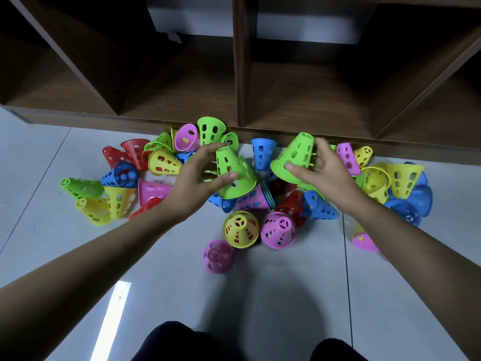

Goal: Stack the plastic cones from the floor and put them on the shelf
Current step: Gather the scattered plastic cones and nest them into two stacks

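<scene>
Several perforated plastic cones in green, yellow, pink, red and blue lie scattered on the grey tiled floor before a dark wooden shelf (307, 100). My left hand (197, 178) grips a green cone (234, 175), thumb on its side, narrow end pointing away. My right hand (325, 170) holds a second green cone (294, 157), tilted with its narrow top toward the shelf. Both cones are lifted above the pile, a short gap between them. A sideways nested stack of mixed colours (263, 196) lies on the floor under my hands.
The shelf has several open compartments at floor level, split by a vertical divider (240, 74). Loose cones reach from a green one at far left (80, 187) to blue ones at far right (413, 201). A yellow cone (240, 229) and pink cones (278, 230) stand nearest me. My knees (182, 342) show at the bottom.
</scene>
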